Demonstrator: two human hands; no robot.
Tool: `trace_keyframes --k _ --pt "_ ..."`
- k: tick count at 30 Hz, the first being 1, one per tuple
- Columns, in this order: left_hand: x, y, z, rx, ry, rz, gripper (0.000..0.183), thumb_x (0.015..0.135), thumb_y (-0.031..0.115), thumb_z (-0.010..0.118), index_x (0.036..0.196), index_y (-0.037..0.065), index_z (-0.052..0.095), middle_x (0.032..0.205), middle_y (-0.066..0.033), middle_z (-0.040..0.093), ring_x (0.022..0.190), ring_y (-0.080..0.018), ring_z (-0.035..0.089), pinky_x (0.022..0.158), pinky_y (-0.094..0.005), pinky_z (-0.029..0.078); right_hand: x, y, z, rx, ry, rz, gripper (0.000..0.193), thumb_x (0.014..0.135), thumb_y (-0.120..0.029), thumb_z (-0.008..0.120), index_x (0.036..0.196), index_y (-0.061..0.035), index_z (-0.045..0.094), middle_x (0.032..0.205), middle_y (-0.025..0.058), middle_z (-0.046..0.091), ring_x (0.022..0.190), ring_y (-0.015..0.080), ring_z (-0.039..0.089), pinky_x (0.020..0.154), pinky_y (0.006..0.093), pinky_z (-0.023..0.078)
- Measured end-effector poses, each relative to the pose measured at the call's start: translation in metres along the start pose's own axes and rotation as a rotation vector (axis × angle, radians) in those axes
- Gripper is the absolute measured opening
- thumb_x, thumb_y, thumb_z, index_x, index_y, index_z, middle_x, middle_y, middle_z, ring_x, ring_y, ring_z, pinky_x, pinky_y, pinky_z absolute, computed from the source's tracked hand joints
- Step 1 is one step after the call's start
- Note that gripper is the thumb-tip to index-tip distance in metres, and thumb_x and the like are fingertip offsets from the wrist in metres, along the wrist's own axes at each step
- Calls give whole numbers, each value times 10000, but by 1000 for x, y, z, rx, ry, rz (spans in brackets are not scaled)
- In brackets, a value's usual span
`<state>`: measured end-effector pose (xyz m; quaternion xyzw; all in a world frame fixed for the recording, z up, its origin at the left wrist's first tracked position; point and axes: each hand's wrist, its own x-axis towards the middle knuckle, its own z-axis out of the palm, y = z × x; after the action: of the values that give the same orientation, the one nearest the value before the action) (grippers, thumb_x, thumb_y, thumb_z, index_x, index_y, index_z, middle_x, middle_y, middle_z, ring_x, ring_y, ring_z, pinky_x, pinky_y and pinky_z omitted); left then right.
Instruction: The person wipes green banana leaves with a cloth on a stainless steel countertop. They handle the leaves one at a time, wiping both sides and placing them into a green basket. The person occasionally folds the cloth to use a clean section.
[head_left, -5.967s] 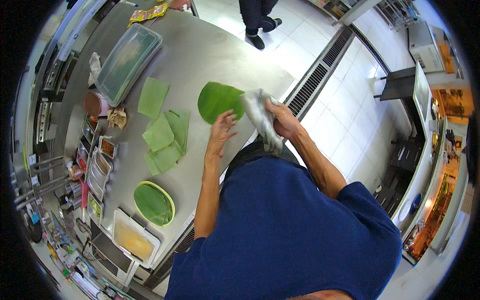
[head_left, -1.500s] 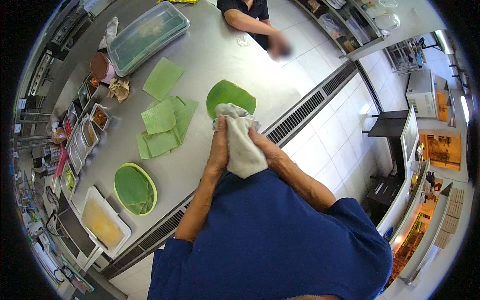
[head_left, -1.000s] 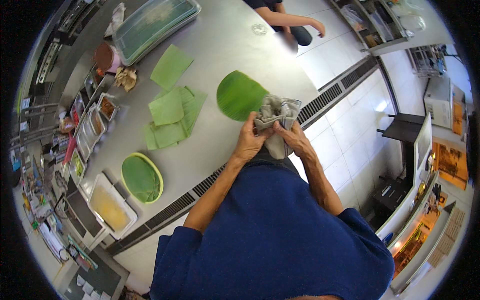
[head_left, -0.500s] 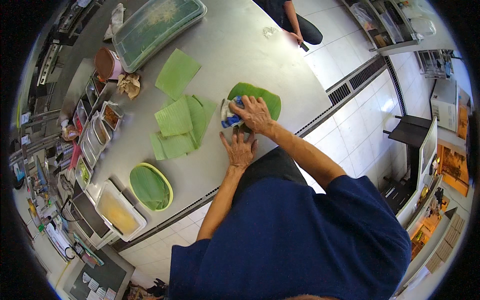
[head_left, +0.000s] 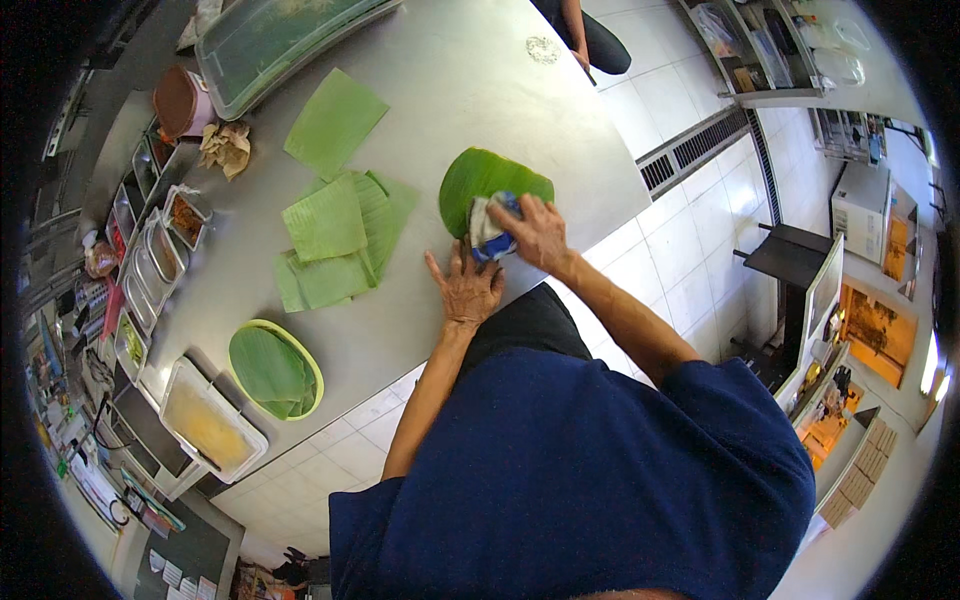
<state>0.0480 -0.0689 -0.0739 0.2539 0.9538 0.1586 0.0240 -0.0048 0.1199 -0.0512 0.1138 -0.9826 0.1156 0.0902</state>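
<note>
1. Since half a second earlier, the right hand (head_left: 537, 237) had drawn the cloth (head_left: 487, 228) from the left part of the large leaf (head_left: 480, 180) toward its near edge.
2. That leaf lay flat on the counter (head_left: 420, 110), ahead and to the left of the right hand, and ahead and slightly right of the left hand (head_left: 468, 293). Its near edge was partly covered, so its long axis could not be told for sure. Both hands were close, with the right one reaching over the leaf's near right side.
3. Right fingers were closed around the bunched cloth; the left hand was spread wide, palm down and holding nothing, its fingertips beside the leaf's near edge.
4. Glossy, deep green and finely ribbed, the leaf had a rounded left side. The cloth was soft and crumpled, whitish with blue.
5. Paler, straight-cut leaf pieces (head_left: 325, 215) overlapped to the left on smooth grey metal; a yellow-rimmed oval bowl (head_left: 317, 378) held darker, rounded leaves (head_left: 265, 365).
</note>
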Motion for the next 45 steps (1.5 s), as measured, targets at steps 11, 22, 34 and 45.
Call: trace_keyframes --k 11,22,34,45 --pt "44 -1 -41 -127 90 -81 546 899 385 668 1352 111 535 1311 -154 530 1256 -354 473 1069 -676 317 16 116 -18 385 512 778 455 909 -239 724 1319 -91 593 1107 142 675 964 280 673 821 388 539" --pt "99 -37 -39 -364 -108 -699 385 790 151 760 1120 48 592 1048 -177 633 1034 -362 631 758 -475 543 -193 53 -68 2170 675 1021 472 1023 -504 487 1259 -112 602 984 54 674 866 252 637 755 463 524" --pt "59 90 -55 -201 -45 93 378 821 250 715 1139 62 631 1150 -156 581 1073 -358 563 827 -487 531 -178 101 -98 1987 589 1177 466 972 -243 672 1365 -38 529 1262 112 642 1134 263 631 1000 408 516" --pt "-18 26 -1 22 34 107 498 944 410 575 1392 193 574 1425 -207 470 1346 -418 407 1113 -717 209 -12 0 -23 100 90 156 411 794 -327 756 1181 -236 654 1035 105 632 891 326 677 776 438 540"
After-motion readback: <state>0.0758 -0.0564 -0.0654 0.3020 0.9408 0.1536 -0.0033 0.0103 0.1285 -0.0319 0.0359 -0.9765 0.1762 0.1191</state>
